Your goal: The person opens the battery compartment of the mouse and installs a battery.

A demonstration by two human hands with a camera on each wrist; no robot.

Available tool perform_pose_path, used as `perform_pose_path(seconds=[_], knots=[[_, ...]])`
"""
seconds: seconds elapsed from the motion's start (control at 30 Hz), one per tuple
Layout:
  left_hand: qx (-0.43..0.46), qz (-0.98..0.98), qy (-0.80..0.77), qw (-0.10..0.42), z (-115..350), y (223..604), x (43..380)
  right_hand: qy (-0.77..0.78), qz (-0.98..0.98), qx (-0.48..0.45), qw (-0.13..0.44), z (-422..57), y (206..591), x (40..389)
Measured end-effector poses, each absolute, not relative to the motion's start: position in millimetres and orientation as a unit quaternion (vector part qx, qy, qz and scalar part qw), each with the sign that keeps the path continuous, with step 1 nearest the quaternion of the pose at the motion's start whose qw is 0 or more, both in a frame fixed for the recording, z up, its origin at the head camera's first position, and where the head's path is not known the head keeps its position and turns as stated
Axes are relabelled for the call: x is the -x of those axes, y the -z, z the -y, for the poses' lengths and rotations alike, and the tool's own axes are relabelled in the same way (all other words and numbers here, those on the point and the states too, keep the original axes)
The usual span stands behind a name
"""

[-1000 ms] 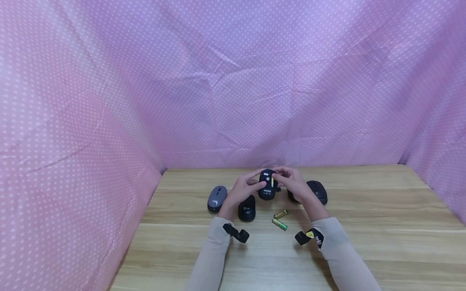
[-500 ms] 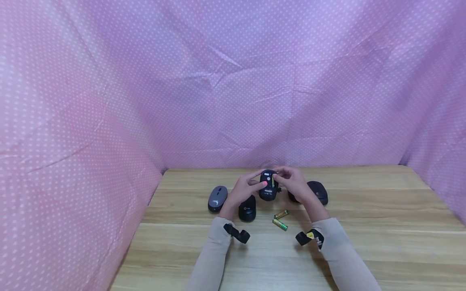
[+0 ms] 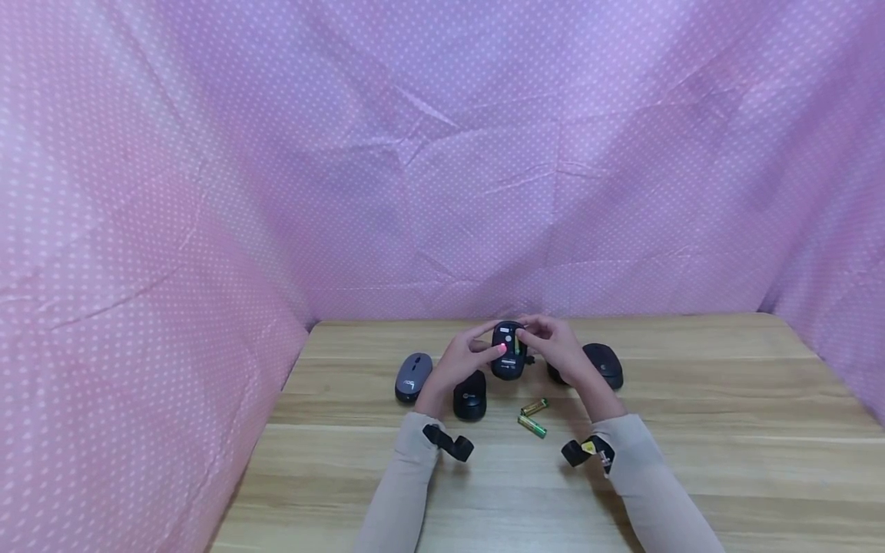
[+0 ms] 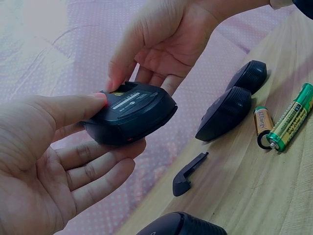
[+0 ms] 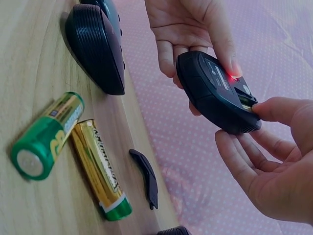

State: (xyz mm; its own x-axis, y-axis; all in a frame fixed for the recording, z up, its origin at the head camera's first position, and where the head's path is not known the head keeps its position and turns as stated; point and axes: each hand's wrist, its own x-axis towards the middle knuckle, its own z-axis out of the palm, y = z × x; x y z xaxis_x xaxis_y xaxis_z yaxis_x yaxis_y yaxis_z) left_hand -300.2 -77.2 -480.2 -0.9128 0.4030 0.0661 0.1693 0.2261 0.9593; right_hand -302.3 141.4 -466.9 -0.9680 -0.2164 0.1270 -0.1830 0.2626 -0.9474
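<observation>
- Cloth [image 3: 442,153], pink, dotted and creased, rises behind the mouse [image 3: 510,369].
- Table [image 3: 726,399], wood-grained: far edge behind the mouse, top reaching well out to either side of it.
- Left hand [image 3: 463,359] grips the mouse underside-up above the table, thumb on top, fingers beneath.
- Right hand [image 3: 557,351] pinches its other side, thumb at the open slot [image 5: 239,93].
- Grey mouse [image 3: 413,376] and black mouse [image 3: 469,398], rounded, sit left of the mouse; two dark mice [image 4: 225,113] right.
- Batteries [image 3: 531,427], two shiny gold-green cylinders, lie nearer than the mouse.
- Lid [image 5: 148,175], thin, curved, below the mouse.
</observation>
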Motion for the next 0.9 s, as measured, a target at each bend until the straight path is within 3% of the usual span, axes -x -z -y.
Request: perform_pose_path(seconds=[0.9], knots=[[-0.183, -0.754, -0.620, 0.115, 96, 475, 304, 0.560, -0.808, 0.177, 0.049, -136, 448, 301]])
